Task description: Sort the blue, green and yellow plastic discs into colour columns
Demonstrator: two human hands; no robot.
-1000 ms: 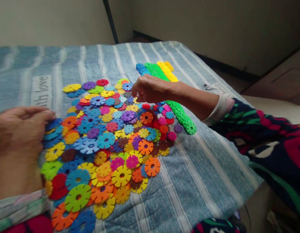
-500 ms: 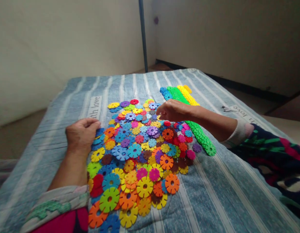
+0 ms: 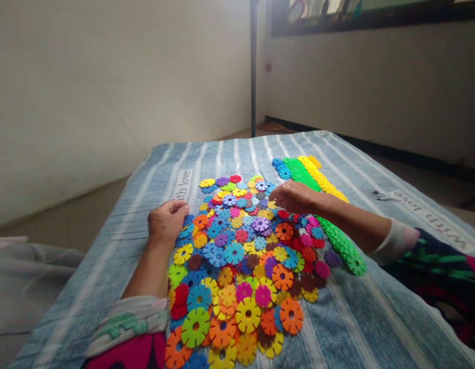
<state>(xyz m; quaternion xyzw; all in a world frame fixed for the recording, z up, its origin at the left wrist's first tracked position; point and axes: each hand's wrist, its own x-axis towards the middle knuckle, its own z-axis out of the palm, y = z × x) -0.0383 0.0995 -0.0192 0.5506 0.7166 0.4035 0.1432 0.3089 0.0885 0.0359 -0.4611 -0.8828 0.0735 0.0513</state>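
Note:
A wide pile of colourful notched plastic discs (image 3: 248, 313) covers the middle of the striped cloth. At its left edge, beside some blue discs (image 3: 186, 231), rests my left hand (image 3: 166, 221) with thumb and fingers pressed together. What those fingers hold, if anything, I cannot make out. My right hand (image 3: 294, 196) is over the upper right part of the pile, its fingers curled down into a pinch; the fingertips are partly hidden. Just beyond it lie sorted rows: a green row (image 3: 301, 173), a yellow row (image 3: 324, 179) and a short blue group (image 3: 281, 168). Another green row (image 3: 341, 248) runs nearer to me, under my right forearm.
A blue-grey striped cloth (image 3: 125, 246) with printed lettering covers the raised surface. A dark upright pole (image 3: 253, 77) stands behind its far edge, near the room corner. Part of a window (image 3: 337, 20) shows at the upper right. Pale fabric (image 3: 29, 287) lies at the lower left.
The view has tilted up, so everything sits lower and further right, and the window has come into sight. Both hands stay in nearly the same places over the discs.

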